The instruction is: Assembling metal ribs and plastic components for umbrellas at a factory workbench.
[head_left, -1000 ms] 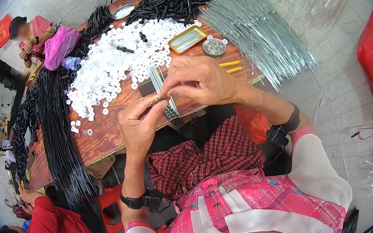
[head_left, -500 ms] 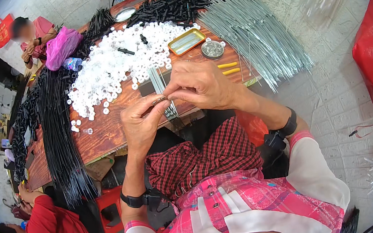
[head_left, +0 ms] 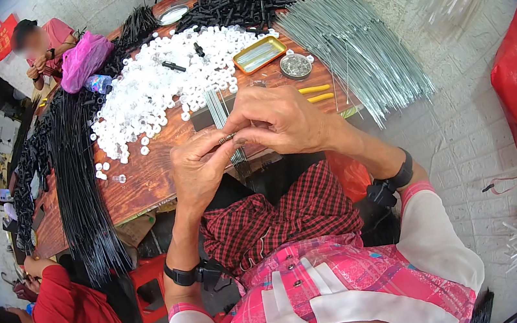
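Just past my lap, at the table's near edge, both my hands meet at the fingertips. My left hand (head_left: 196,173) pinches a small, dark, ridged piece like a coil spring (head_left: 227,138) between thumb and forefinger. Thumb and fingers of my right hand (head_left: 282,118) are pinched at the other end of that piece; its tip is hidden by them. Beneath the hands lies a bundle of thin metal rods (head_left: 217,107), projecting over the table edge with dark lower ends.
White plastic rings (head_left: 152,97) are heaped mid-table, near black tubes (head_left: 239,10). Steel rods (head_left: 358,50) spread at right, beside a yellow-rimmed tray (head_left: 259,55), a round tin (head_left: 295,66) and yellow-handled pliers (head_left: 318,93). Long black rods (head_left: 82,185) hang over the left edge. Other people sit around.
My right hand has shifted slightly down, and its fingers now cover more of the ridged piece's end. The left hand stays nearly in place, still pinching it.
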`<state>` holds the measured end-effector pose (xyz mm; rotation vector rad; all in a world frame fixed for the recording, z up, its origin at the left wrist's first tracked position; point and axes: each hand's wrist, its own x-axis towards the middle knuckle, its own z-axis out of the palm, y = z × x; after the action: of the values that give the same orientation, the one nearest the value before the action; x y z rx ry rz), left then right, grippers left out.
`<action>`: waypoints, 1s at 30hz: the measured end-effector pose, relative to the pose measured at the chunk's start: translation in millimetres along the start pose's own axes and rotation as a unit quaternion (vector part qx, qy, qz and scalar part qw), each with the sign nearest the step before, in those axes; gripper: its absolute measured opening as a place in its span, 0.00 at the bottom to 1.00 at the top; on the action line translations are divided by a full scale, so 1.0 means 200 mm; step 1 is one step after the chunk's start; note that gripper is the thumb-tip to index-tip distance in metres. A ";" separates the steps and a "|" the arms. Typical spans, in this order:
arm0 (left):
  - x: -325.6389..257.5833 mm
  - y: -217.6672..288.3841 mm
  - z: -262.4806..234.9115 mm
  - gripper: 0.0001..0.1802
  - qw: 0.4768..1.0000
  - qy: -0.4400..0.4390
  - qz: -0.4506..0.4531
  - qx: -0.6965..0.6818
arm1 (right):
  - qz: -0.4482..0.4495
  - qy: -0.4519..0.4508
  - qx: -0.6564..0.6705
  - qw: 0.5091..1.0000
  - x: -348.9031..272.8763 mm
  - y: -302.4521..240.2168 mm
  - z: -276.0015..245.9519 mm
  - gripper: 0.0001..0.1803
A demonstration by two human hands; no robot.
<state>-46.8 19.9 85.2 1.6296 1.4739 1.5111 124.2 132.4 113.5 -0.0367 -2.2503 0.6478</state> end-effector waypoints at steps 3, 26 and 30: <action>0.00 -0.01 0.00 0.10 1.000 -0.013 0.000 -0.002 | -0.009 -0.008 -0.026 1.000 0.00 -0.01 0.00 0.11; 0.04 0.01 -0.01 0.14 0.998 -0.058 -0.001 0.002 | -0.051 0.025 -0.100 0.993 0.03 -0.01 0.04 0.10; 0.03 -0.01 -0.02 0.14 0.998 -0.066 0.002 -0.022 | -0.057 -0.001 -0.107 0.993 0.03 -0.02 0.03 0.11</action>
<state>-52.3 25.3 87.0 1.6722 1.3583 1.4002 116.4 128.1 116.8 -0.0135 -2.2960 0.3444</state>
